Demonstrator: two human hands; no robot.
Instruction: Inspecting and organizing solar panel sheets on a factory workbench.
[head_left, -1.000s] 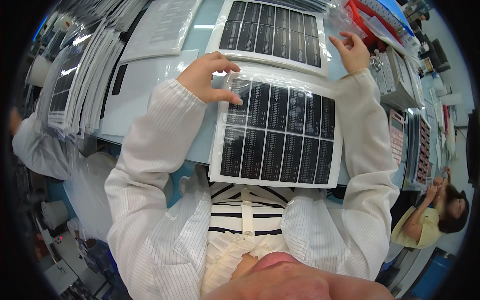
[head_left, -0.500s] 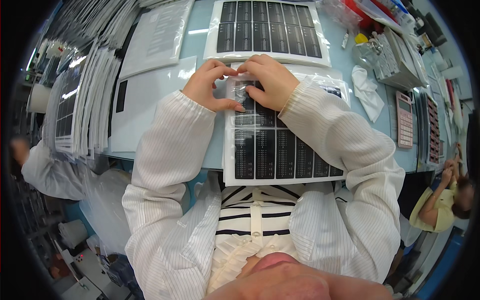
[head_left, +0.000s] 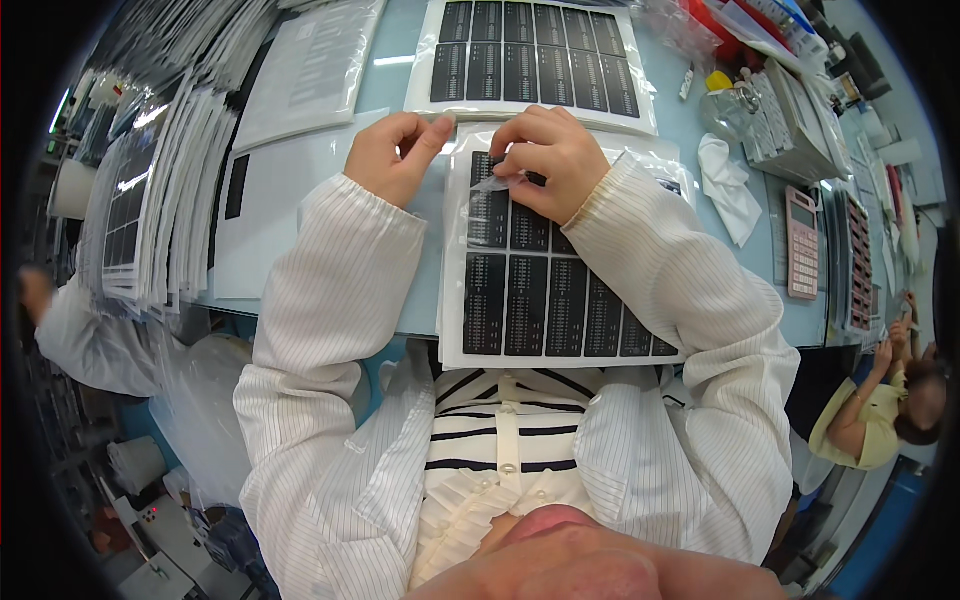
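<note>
In front of me lies a white sheet (head_left: 455, 330) with rows of black printed rectangular panels, on top of other sheets. Above its upper left part, my right hand (head_left: 555, 165) has its fingers curled and pinches a thin clear plastic film (head_left: 490, 185), which hangs over a black panel. Off the sheet's upper left corner is my left hand (head_left: 393, 160), thumb and forefinger pressed together, the other fingers curled. Whatever it holds, if anything, is too small to make out. Just beyond both hands lies another stack of panel sheets (head_left: 422, 95) under glossy film.
White sheets (head_left: 270, 225) and a plastic-wrapped pack (head_left: 305, 75) lie at left, beside tall stacks of sheets (head_left: 185, 200). On the right are a crumpled tissue (head_left: 728, 190), a pink calculator (head_left: 802, 245), a clear bottle (head_left: 730, 108) and a box of papers (head_left: 800, 125). Other people sit on both sides.
My hands were close together at the sheet's upper left corner. The left has moved away to the left and its fingers have closed; the right now lifts clear film off the panels.
</note>
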